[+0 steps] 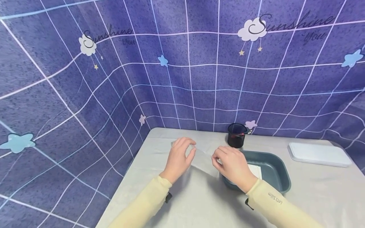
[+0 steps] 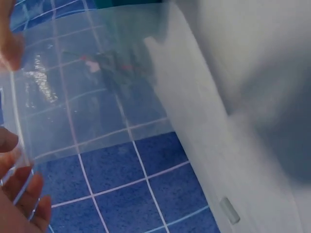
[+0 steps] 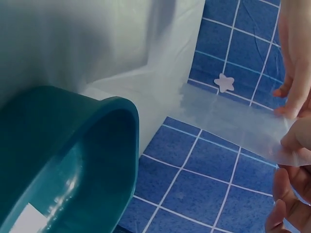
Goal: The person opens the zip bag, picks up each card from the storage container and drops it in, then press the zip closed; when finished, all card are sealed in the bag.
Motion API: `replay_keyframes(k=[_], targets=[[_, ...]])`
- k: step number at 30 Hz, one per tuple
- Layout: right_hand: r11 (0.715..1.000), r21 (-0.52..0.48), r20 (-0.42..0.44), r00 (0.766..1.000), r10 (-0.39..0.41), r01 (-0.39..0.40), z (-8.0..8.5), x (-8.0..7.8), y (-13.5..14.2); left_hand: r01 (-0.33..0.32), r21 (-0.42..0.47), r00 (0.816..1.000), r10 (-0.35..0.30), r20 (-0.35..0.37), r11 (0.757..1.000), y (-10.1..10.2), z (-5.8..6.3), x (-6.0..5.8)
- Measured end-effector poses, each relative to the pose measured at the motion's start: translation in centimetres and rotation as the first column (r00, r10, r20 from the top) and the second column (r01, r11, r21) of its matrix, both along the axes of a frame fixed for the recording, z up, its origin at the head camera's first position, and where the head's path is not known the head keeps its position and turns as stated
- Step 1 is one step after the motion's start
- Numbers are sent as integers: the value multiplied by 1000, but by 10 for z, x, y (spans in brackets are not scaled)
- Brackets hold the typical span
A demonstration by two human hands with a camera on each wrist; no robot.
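Note:
Between my two hands stretches a thin, clear plastic sheet [image 1: 203, 161], held above the table; whether it is a bag I cannot tell. My left hand [image 1: 179, 154] pinches it at one end of its edge, thumb against fingers. At the other end, my right hand [image 1: 232, 163] pinches the same edge, with the thumb on top in the right wrist view. The plastic sheet [image 2: 97, 97] looks flat and glossy in the left wrist view, and the curtain shows through it. Below and behind the right hand stands a dark teal basin [image 1: 286, 177] with a white flat piece [image 1: 255, 171] inside.
A black cup [image 1: 235, 141] with a small red item at its rim stands behind the basin. At the far right of the white-covered table [image 1: 194, 202] lies a flat white case [image 1: 319, 154]. A blue-purple grid curtain [image 1: 199, 76] hangs at the back and left.

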State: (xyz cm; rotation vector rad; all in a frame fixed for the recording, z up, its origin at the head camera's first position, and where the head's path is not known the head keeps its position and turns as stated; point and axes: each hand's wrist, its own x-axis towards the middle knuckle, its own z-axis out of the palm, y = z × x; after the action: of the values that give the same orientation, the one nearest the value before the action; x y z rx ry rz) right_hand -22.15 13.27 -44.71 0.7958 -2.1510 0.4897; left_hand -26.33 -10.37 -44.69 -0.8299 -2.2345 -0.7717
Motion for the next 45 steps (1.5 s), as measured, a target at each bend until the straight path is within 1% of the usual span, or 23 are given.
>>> replay_keyframes(k=[4, 6, 8, 9, 10, 11, 13, 14, 15, 16, 17, 18, 19, 24, 28, 32, 36, 38, 41, 45], targets=[[1000, -13, 3, 1000, -17, 17, -3, 1, 0, -47, 98, 998, 43, 38, 994, 5, -1, 6], [999, -19, -13, 1000, -26, 26, -4, 1, 0, -54, 133, 996, 45, 73, 990, 10, -3, 10], [999, -26, -29, 999, -34, 33, -6, 0, 1, -44, 164, 989, 21, 144, 985, 16, -4, 14], [999, -31, -36, 999, -35, 34, -6, 0, 1, -35, 185, 981, -2, 196, 982, 18, -5, 16], [999, -36, -42, 998, -38, 37, -7, 0, 0, -27, 207, 967, -27, 254, 978, 21, -5, 18], [999, -39, -48, 998, -41, 39, -7, 1, 0, -21, 233, 947, -55, 317, 972, 24, -5, 19], [998, -44, -48, 998, -45, 43, -7, 2, 0, -18, 287, 894, -113, 433, 958, 29, -5, 21], [998, -43, -46, 998, -49, 47, -8, 2, 0, -20, 313, 866, -140, 479, 950, 31, -5, 22], [998, -43, -45, 998, -51, 49, -8, 3, -1, -24, 335, 840, -162, 517, 942, 33, -5, 23], [998, -41, -42, 998, -52, 51, -8, 3, -2, -26, 352, 821, -181, 542, 936, 35, -5, 23], [998, -39, -40, 998, -52, 51, -8, 4, -2, -28, 366, 806, -196, 559, 930, 36, -5, 23], [998, -38, -35, 998, -53, 51, -8, 4, -3, -29, 374, 797, -204, 569, 927, 36, -5, 23], [998, -37, -31, 998, -53, 52, -8, 5, -4, -30, 377, 792, -208, 574, 926, 37, -5, 23], [997, -56, 17, 998, -57, 57, -9, 7, -6, -28, 370, 787, -208, 581, 929, 39, -3, 24], [993, -110, 109, 993, -40, 52, -9, 9, -7, -20, 367, 774, -218, 594, 930, 40, -1, 25], [987, -155, 213, 977, -9, 43, -8, 9, -9, -14, 385, 765, -238, 599, 923, 40, -2, 25], [984, -177, 286, 958, 16, 36, -9, 9, -11, -10, 398, 761, -251, 598, 917, 40, -2, 25], [981, -190, 311, 950, 31, 31, -10, 10, -12, -9, 395, 762, -249, 598, 919, 39, -2, 24], [976, -215, 359, 932, 43, 37, -9, 10, -14, -15, 368, 775, -222, 592, 930, 37, -2, 23], [961, -266, 466, 883, 62, 73, -4, 10, -18, -28, 323, 791, -177, 586, 946, 35, -1, 21]])
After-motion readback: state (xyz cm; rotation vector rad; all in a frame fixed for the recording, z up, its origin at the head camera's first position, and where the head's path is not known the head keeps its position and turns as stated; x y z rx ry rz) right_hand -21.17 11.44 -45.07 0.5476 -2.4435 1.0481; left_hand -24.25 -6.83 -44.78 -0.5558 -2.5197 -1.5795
